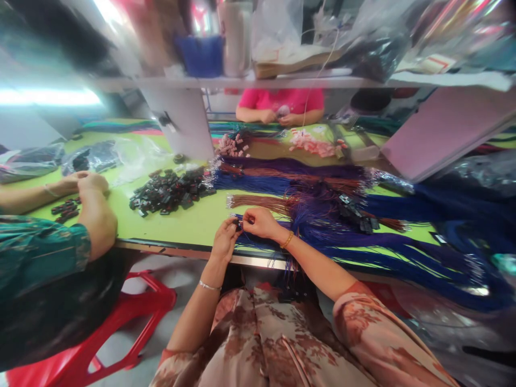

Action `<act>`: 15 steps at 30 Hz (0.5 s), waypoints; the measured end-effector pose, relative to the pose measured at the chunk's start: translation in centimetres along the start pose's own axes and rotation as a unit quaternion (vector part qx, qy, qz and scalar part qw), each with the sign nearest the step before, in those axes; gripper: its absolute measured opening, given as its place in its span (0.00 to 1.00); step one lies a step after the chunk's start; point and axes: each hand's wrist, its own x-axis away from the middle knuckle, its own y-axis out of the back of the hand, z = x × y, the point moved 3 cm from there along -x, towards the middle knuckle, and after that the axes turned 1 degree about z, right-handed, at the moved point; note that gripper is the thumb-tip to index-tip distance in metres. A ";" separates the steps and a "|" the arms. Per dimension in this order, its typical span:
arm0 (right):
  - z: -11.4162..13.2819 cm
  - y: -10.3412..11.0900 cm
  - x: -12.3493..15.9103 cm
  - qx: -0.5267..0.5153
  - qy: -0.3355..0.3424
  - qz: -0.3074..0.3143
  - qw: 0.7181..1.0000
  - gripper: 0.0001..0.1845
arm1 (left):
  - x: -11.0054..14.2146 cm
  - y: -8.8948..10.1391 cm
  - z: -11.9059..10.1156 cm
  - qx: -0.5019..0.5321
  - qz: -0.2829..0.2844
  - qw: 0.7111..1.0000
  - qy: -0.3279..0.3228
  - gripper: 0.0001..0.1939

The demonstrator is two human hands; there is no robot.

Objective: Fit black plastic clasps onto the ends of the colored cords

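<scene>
At the front edge of the green table, my left hand (224, 239) pinches a small black connector housing (237, 224). Close against it, the bent fingers of my right hand (260, 222) are pressed together on a thin wire, whose tip is hidden by the fingers. Blue and purple wires (318, 228) spread out beneath and to the right of my right hand. Just beyond my hands lies a bundle of brown wires (258, 203) with metal terminals at its left end. A heap of black connector housings (171, 189) sits to the left, apart from my left hand.
A co-worker's hands (92, 185) are at the left, beside a small pile of dark parts (65, 209). Across the table, a person in pink (282, 105) handles something small near pink connectors (312, 144). A shelf (242, 82) spans overhead; a red stool (149, 301) stands below left.
</scene>
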 end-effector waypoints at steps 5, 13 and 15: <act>0.0 -0.5 0.1 0.021 0.013 0.010 1.000 0.05 | 0.3 -0.2 0.0 -0.021 -0.012 1.000 -0.002 0.16; -0.1 -0.7 0.7 0.055 0.070 0.016 0.996 0.06 | 0.5 -0.5 -0.1 -0.026 -0.031 0.999 0.017 0.16; -0.3 -0.9 0.8 0.063 0.066 0.019 0.996 0.06 | 0.5 -0.6 -0.2 -0.029 -0.034 0.999 0.017 0.17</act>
